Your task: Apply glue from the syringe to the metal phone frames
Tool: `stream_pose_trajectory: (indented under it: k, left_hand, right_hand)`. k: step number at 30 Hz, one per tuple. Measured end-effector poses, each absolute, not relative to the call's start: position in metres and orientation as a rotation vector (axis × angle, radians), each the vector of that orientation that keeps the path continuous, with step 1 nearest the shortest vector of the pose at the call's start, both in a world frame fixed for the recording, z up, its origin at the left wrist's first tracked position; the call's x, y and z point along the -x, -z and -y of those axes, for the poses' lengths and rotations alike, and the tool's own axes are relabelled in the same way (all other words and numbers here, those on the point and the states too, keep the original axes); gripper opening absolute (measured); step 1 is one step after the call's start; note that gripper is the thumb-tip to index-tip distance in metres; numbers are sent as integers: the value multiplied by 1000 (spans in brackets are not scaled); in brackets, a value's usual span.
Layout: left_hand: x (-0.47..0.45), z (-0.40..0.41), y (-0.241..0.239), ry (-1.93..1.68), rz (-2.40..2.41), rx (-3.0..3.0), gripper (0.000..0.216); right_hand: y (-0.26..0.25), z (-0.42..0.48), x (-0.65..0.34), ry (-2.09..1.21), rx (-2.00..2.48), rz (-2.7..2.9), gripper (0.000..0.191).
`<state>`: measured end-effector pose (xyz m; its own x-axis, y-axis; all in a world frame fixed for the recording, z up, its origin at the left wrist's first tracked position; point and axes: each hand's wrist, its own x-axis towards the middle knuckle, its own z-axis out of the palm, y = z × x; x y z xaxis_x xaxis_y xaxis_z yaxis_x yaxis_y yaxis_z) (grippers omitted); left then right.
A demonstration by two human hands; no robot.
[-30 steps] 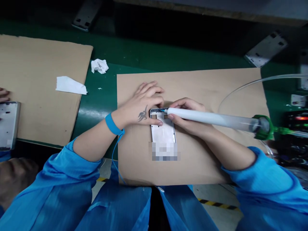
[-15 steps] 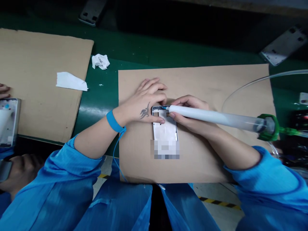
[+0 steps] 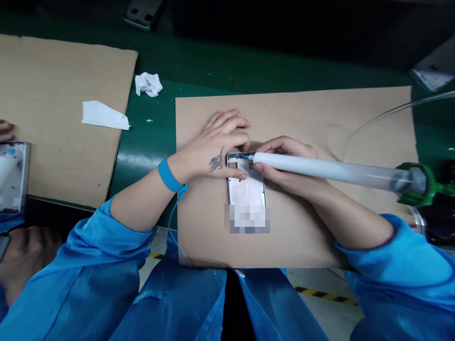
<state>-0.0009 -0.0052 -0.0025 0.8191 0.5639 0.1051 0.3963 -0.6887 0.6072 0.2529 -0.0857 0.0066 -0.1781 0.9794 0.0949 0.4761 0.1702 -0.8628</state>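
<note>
The metal phone frame lies flat and lengthwise on the cardboard sheet in front of me, its lower end hidden by a pixelated patch. My left hand is narrowed over its top end, with the thumb lying across the frame and the fingers curled just past its upper edge. My right hand is closed around the white dispensing syringe, whose blue tip sits at the frame's top edge. A green fitting caps the syringe's far end, and a clear air hose curves away beyond it. A blue wrist strap circles my left wrist, trailing a blue cord. On the green bench mat to the left lie a crumpled tissue and a white paper scrap, the scrap on a second cardboard sheet. At the far left, a co-worker's hand is beside another metal phone frame.
</note>
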Motion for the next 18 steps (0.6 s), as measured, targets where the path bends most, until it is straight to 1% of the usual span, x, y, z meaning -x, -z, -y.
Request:
stream_pose_trajectory:
  k: [3, 8, 14, 18]
  left_hand:
    - [1, 6, 2, -390, -708, -2417, 62]
    - [0, 6, 2, -403, -718, -2368, 59]
    - [0, 5, 3, -417, -717, -2343, 62]
    - [1, 5, 3, -415, -708, -2362, 63]
  right_hand:
    - [-7, 86, -253, -929, 1392, 1752, 31]
    - [-6, 86, -253, -930, 1389, 1740, 31]
    - [-7, 87, -252, -962, 1383, 1730, 34]
    - [-7, 86, -253, -952, 1386, 1732, 32]
